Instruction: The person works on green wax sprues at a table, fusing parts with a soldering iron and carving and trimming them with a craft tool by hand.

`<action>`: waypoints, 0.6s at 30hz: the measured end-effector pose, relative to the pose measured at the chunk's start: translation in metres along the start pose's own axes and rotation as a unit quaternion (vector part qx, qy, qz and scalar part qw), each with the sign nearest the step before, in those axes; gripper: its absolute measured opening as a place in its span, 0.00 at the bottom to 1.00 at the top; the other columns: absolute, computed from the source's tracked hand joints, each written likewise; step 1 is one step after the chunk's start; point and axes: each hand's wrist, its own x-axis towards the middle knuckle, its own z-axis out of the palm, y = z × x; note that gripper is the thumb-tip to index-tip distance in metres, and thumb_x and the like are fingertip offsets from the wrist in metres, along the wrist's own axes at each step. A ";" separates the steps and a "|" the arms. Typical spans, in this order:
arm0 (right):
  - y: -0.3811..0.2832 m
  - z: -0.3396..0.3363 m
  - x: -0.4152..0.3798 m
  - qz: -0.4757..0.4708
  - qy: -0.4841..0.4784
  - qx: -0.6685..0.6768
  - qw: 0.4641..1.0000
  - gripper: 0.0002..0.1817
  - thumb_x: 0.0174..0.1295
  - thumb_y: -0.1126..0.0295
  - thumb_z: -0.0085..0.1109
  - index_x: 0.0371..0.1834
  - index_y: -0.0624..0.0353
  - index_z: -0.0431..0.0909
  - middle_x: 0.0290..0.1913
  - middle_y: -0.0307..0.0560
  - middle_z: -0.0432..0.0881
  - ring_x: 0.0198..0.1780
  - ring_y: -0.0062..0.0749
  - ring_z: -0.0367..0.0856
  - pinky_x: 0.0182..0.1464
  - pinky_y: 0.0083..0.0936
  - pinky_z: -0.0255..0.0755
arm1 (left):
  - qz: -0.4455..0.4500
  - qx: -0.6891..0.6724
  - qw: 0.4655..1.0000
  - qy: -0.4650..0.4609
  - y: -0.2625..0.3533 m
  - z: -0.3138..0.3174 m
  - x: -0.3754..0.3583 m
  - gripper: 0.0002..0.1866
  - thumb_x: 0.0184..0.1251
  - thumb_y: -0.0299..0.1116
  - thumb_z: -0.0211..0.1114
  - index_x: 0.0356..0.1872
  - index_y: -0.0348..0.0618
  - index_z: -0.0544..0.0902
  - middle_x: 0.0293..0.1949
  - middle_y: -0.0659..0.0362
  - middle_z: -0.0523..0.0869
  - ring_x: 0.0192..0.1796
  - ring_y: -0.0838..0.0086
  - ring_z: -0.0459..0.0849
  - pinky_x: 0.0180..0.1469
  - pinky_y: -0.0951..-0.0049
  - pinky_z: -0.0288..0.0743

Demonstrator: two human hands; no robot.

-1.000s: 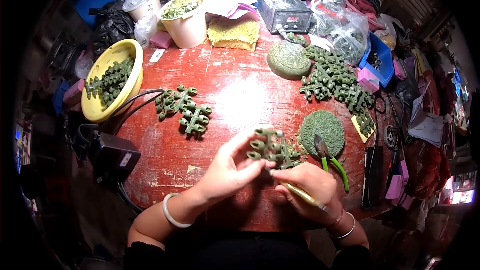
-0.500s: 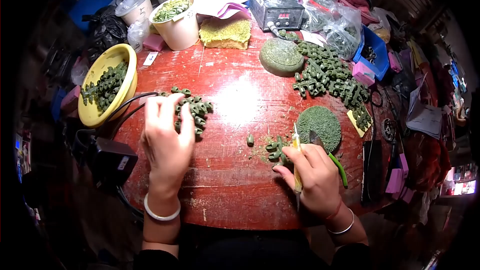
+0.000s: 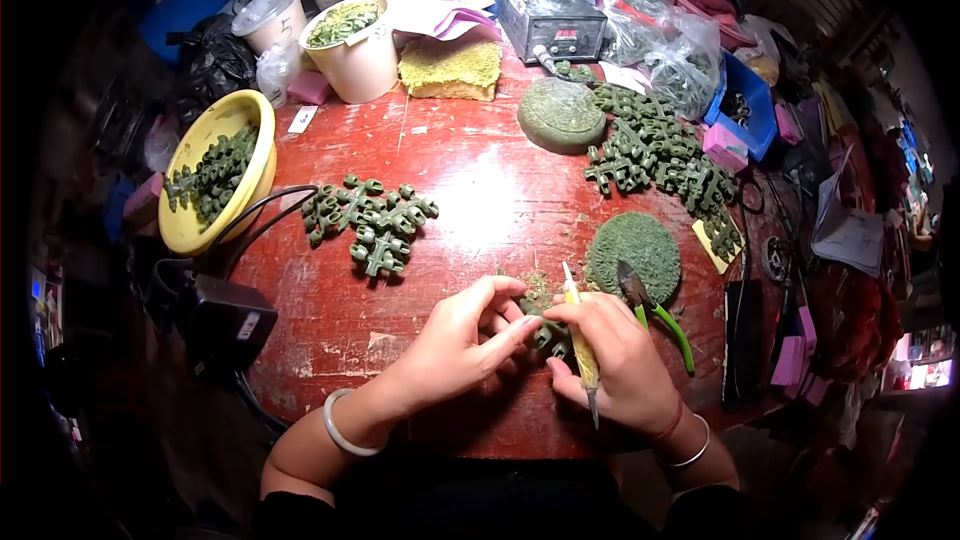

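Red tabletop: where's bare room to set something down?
Centre, between left green cluster and round green pad, back to yellow sponge; front-left, between black box and left hand. Crowded: back right, green heap and blue bin.

The right hand (image 3: 622, 360), holding a yellow tool (image 3: 582, 348), and the left hand (image 3: 468, 335) are at a green piece (image 3: 546, 338).
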 end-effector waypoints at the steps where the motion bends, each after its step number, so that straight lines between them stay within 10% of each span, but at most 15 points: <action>1: -0.001 0.001 0.001 -0.009 -0.008 0.039 0.999 0.26 0.51 0.74 0.72 0.56 0.61 0.76 0.49 0.57 0.79 0.53 0.55 0.78 0.57 0.42 0.73 | 0.018 0.011 1.000 -0.019 -0.002 -0.001 0.000 0.20 0.74 0.25 0.65 0.62 0.34 0.72 0.40 0.60 0.83 0.37 0.82 0.84 0.37 0.80 0.81; 9: 0.001 -0.003 0.003 -0.048 0.056 0.036 0.997 0.21 0.58 0.78 0.69 0.55 0.59 0.78 0.44 0.54 0.81 0.47 0.50 0.81 0.51 0.40 0.76 | 0.111 -0.006 0.993 0.041 -0.006 -0.001 0.001 0.14 0.66 0.24 0.71 0.51 0.34 0.82 0.40 0.61 0.85 0.39 0.83 0.82 0.44 0.78 0.79; 12: 0.002 -0.018 0.001 0.016 0.156 -0.158 0.975 0.10 0.58 0.72 0.72 0.39 0.59 0.81 0.36 0.48 0.80 0.37 0.44 0.80 0.39 0.37 0.76 | 0.165 0.057 0.983 0.054 -0.007 -0.006 0.002 0.10 0.69 0.22 0.69 0.49 0.34 0.83 0.44 0.61 0.84 0.46 0.83 0.81 0.50 0.78 0.76; 18: 0.008 -0.035 -0.039 0.142 0.101 -0.286 0.942 0.19 0.49 0.61 0.79 0.32 0.58 0.76 0.33 0.46 0.72 0.36 0.45 0.75 0.38 0.39 0.71 | 0.218 0.106 0.968 0.071 -0.006 -0.010 0.004 0.09 0.69 0.21 0.68 0.48 0.34 0.83 0.43 0.60 0.84 0.46 0.79 0.81 0.51 0.78 0.75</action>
